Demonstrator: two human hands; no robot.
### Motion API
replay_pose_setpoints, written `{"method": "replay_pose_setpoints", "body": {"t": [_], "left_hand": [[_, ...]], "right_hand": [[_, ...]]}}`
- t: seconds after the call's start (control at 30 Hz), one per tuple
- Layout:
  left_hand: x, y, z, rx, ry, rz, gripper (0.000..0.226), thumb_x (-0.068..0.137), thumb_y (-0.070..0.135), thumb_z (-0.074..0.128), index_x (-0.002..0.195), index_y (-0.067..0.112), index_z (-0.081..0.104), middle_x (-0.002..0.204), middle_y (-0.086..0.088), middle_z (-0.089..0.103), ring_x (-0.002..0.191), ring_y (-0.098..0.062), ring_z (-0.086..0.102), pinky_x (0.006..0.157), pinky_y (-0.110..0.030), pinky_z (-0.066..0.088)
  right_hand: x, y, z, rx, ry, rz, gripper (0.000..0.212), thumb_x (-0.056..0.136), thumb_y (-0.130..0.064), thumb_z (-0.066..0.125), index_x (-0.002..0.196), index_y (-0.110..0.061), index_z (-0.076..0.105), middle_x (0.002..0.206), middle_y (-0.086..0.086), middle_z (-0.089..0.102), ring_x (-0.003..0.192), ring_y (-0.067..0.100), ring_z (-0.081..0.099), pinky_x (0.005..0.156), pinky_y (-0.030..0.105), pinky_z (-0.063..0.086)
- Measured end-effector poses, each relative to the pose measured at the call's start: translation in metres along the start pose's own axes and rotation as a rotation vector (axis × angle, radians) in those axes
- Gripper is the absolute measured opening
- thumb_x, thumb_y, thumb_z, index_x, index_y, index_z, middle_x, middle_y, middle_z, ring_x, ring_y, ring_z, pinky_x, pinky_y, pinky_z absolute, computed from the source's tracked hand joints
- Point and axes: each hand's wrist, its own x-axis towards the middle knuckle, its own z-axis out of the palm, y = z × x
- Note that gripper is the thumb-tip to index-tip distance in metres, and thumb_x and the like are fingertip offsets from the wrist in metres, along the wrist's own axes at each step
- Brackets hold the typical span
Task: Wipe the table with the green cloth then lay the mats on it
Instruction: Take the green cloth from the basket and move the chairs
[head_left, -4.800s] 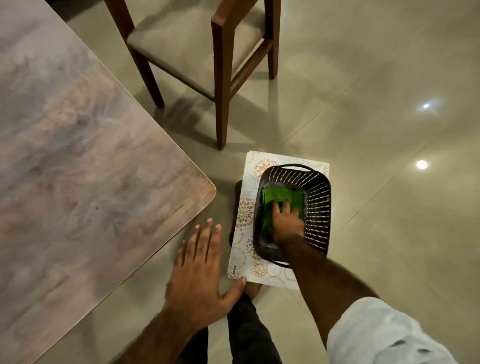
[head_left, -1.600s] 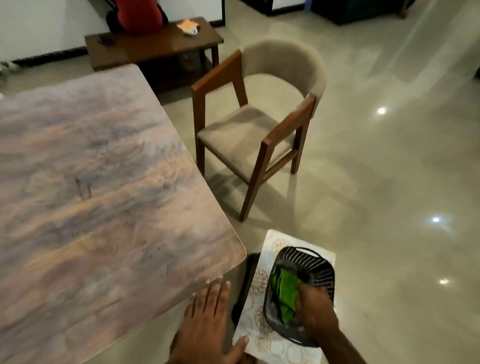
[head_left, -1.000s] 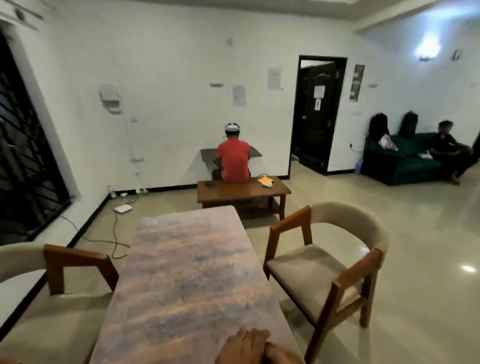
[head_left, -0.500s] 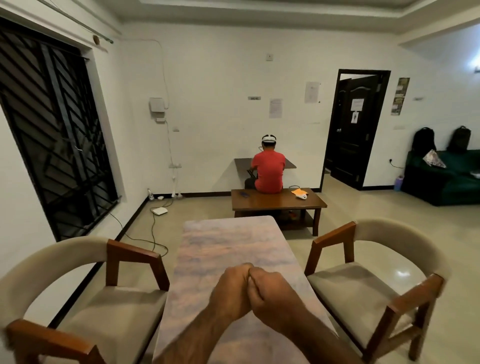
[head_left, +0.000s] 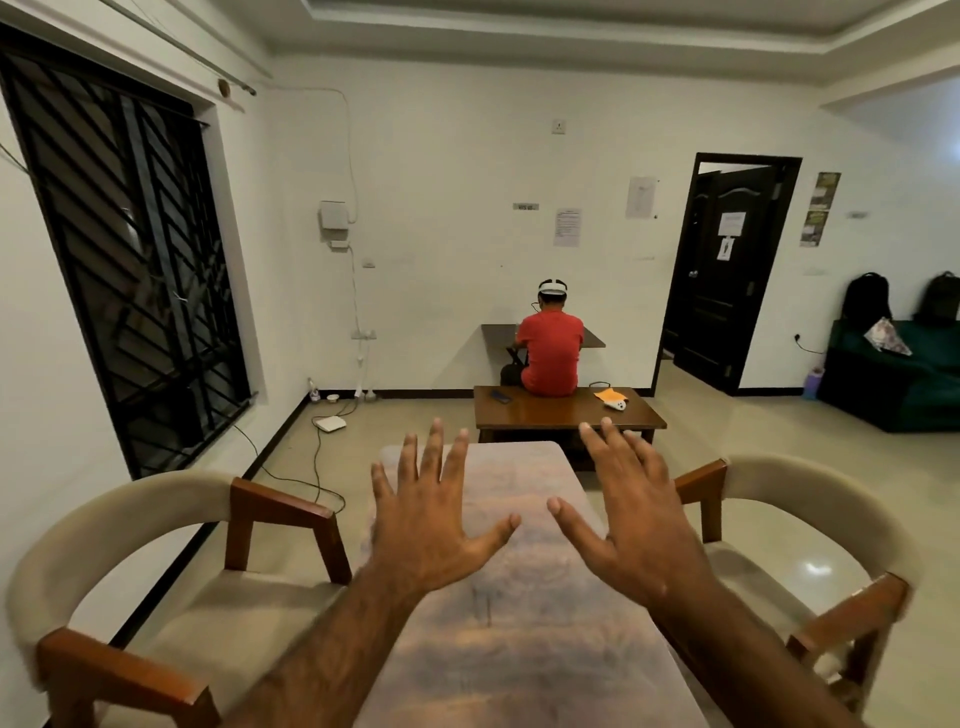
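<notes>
Both hands are spread wide and hold nothing: the left hand (head_left: 434, 525) and the right hand (head_left: 631, 519) hover palm-down, fingers splayed, side by side with a gap between the thumbs. Below them lies the table (head_left: 519, 623), a long marbled top running away from the wrists; whether the palms touch it cannot be told. Neither cloth nor mats show anywhere near the hands. Left of the left hand stands a chair (head_left: 171, 561), and right of the right hand another chair (head_left: 810, 530), both drawn up to the table. Beyond the fingertips sits a low bench (head_left: 566, 413), with a person (head_left: 551, 353) seated on it, back turned.
</notes>
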Motion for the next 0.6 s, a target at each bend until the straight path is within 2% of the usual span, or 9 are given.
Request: {"method": "replay_pose_setpoints", "body": {"t": [0.1, 0.23, 0.33, 0.43, 0.5, 0.6], "left_hand": [[0.016, -0.001, -0.008, 0.064, 0.028, 0.006, 0.126, 0.078, 0.109, 0.013, 0.173, 0.032, -0.019, 0.178, -0.001, -0.035, 0.169, -0.033, -0.019, 0.129, -0.077, 0.004], [0.032, 0.002, -0.003, 0.091, 0.035, 0.006, 0.129, 0.076, 0.11, 0.009, 0.173, 0.03, -0.02, 0.179, -0.003, -0.034, 0.169, -0.034, -0.019, 0.128, -0.077, 0.002], [0.04, 0.0, 0.014, 0.166, -0.092, 0.003, 0.134, 0.07, 0.112, 0.0, 0.171, 0.028, -0.025, 0.178, -0.005, -0.034, 0.168, -0.035, -0.021, 0.128, -0.078, 0.003], [0.04, -0.006, 0.032, 0.197, -0.227, -0.069, 0.136, 0.07, 0.113, 0.006, 0.171, 0.026, -0.025, 0.181, -0.007, -0.027, 0.169, -0.037, -0.015, 0.128, -0.078, 0.006], [0.041, -0.002, 0.038, 0.188, -0.237, -0.103, 0.136, 0.071, 0.112, 0.009, 0.171, 0.025, -0.024, 0.181, -0.007, -0.025, 0.169, -0.038, -0.011, 0.128, -0.076, 0.009], [0.043, 0.008, 0.043, 0.221, -0.2, -0.053, 0.132, 0.076, 0.11, 0.011, 0.171, 0.024, -0.024, 0.182, -0.008, -0.024, 0.17, -0.036, -0.01, 0.13, -0.072, 0.009]], "right_hand": [[0.015, 0.029, -0.012, -0.065, 0.056, 0.04, 0.104, 0.091, -0.098, 0.023, 0.174, -0.043, -0.007, 0.186, -0.006, -0.003, 0.169, 0.027, -0.005, 0.134, 0.061, 0.023], [0.027, 0.062, -0.011, -0.126, 0.103, 0.06, 0.111, 0.087, -0.101, 0.027, 0.174, -0.041, -0.005, 0.186, 0.001, 0.0, 0.17, 0.033, 0.001, 0.133, 0.063, 0.025], [0.034, 0.088, -0.004, -0.17, -0.016, 0.133, 0.112, 0.088, -0.098, 0.033, 0.174, -0.039, -0.007, 0.186, 0.004, 0.0, 0.169, 0.037, 0.005, 0.132, 0.065, 0.027], [0.029, 0.11, 0.006, -0.227, -0.161, 0.236, 0.115, 0.09, -0.096, 0.039, 0.175, -0.036, -0.01, 0.185, 0.008, 0.0, 0.168, 0.042, 0.01, 0.132, 0.064, 0.026], [0.024, 0.119, 0.007, -0.219, -0.18, 0.286, 0.116, 0.089, -0.096, 0.039, 0.175, -0.035, -0.01, 0.185, 0.009, 0.0, 0.168, 0.042, 0.011, 0.132, 0.063, 0.024], [0.017, 0.127, 0.011, -0.217, -0.2, 0.284, 0.115, 0.09, -0.096, 0.039, 0.175, -0.037, -0.011, 0.186, 0.007, -0.002, 0.169, 0.041, 0.009, 0.133, 0.064, 0.021]]}}
